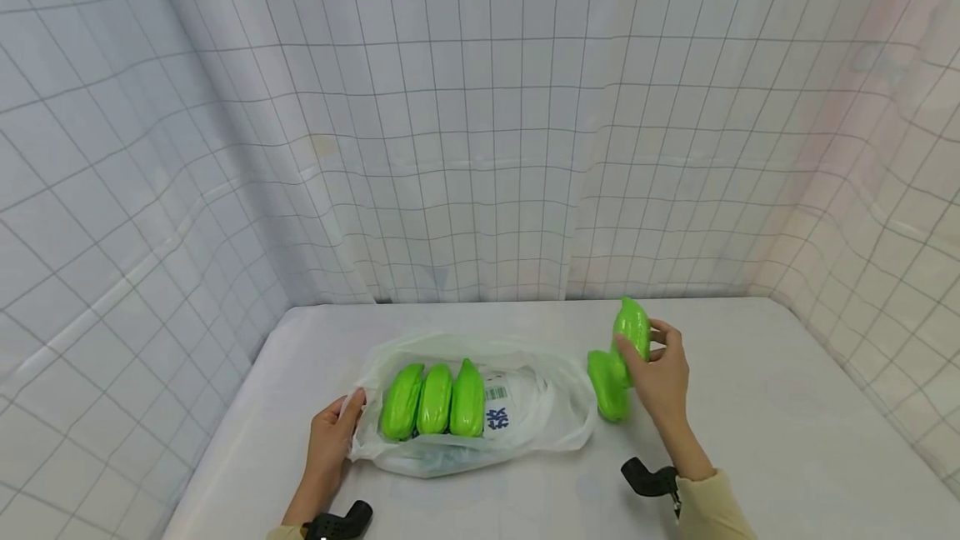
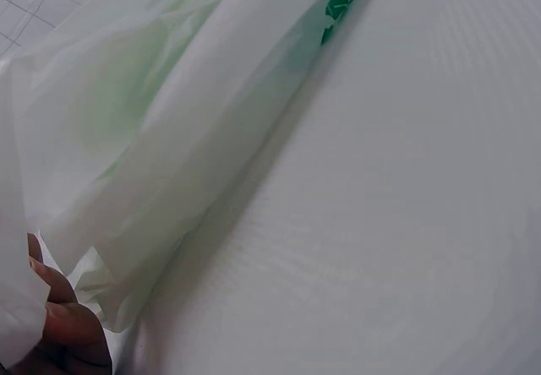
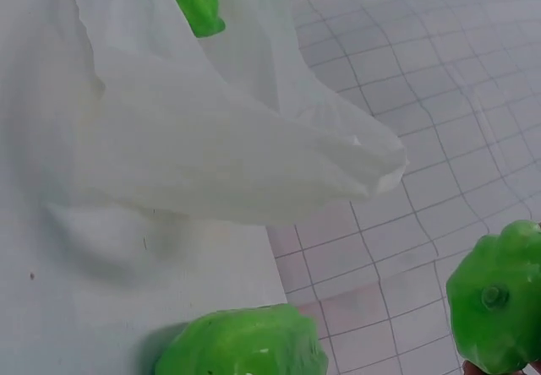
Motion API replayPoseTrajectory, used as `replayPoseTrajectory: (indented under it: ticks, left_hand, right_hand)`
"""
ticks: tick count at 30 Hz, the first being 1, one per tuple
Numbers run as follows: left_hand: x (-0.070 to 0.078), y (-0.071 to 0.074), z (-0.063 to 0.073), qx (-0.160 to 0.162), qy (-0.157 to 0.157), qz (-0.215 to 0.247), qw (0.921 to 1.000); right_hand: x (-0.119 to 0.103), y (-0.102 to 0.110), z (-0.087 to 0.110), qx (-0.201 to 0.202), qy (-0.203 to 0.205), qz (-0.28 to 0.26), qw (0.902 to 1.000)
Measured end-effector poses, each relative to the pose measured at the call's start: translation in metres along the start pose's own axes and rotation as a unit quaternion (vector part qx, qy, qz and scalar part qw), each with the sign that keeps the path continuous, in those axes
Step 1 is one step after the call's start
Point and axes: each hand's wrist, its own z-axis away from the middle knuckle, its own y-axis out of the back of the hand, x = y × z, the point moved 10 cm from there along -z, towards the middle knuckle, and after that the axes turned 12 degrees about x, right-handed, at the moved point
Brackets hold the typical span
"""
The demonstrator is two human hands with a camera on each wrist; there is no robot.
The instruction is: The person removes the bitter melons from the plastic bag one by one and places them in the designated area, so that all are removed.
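Observation:
My right hand [image 1: 666, 373] grips a shiny green bitter melon [image 1: 632, 327] between thumb and fingers, raised at the table's right side. Its bumpy end, with a small round nub, shows in the right wrist view. Another bitter melon [image 1: 606, 390] lies just below it, beside the bag. An open white plastic bag [image 1: 472, 452] spreads across the middle, with three bitter melons [image 1: 435, 398] side by side in its left half. At the bag's left edge, my left hand [image 1: 327, 444] pinches the plastic, thumb inside the rim. Most of that hand is hidden in the left wrist view.
A white table [image 1: 757, 407] lies beneath everything. White curtains [image 1: 480, 148] with a grid pattern stand behind and at both sides. Inside the bag's right half, a barcode label [image 1: 496, 392] and blue print show.

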Motion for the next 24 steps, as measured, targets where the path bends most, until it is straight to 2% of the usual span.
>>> replayPoseTrajectory:
  ticks: [19,24]
  left_hand:
    - [0.000,0.000,-0.001,-0.001,-0.004,-0.006,1.0000]
    - [0.001,0.000,0.000,-0.002,-0.007,-0.010,0.9999]
  right_hand:
    - [0.018,0.003,-0.003,-0.013,0.008,0.041,0.9991]
    - [0.026,0.003,-0.003,-0.021,-0.003,0.049,0.9986]
